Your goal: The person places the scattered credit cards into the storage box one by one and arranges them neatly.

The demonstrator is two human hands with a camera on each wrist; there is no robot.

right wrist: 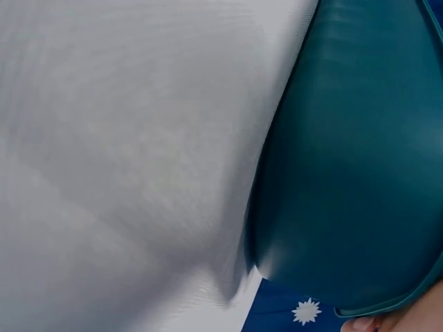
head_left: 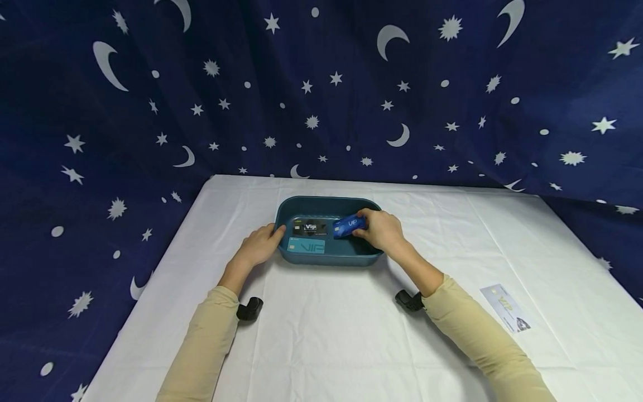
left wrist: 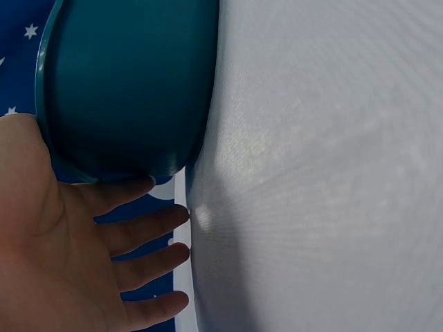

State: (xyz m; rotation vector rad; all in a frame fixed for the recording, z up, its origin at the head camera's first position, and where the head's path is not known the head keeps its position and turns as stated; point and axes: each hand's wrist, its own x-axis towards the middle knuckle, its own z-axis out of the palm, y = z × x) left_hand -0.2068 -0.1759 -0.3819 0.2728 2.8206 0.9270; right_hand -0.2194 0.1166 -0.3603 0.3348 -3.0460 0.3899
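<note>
Pinching 1 blue card (head_left: 346,227); right grip (head_left: 384,230).

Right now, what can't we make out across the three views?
- Right end of the blue card: head view, covered by the right hand.
- Whether that card touches the floor of the tub: head view unclear; in both wrist views the outer wall hides the inside.
- Fine print on the grey card: head view, too small.
- Rest of the left sleeve: head view, cut by the bottom edge.
</note>
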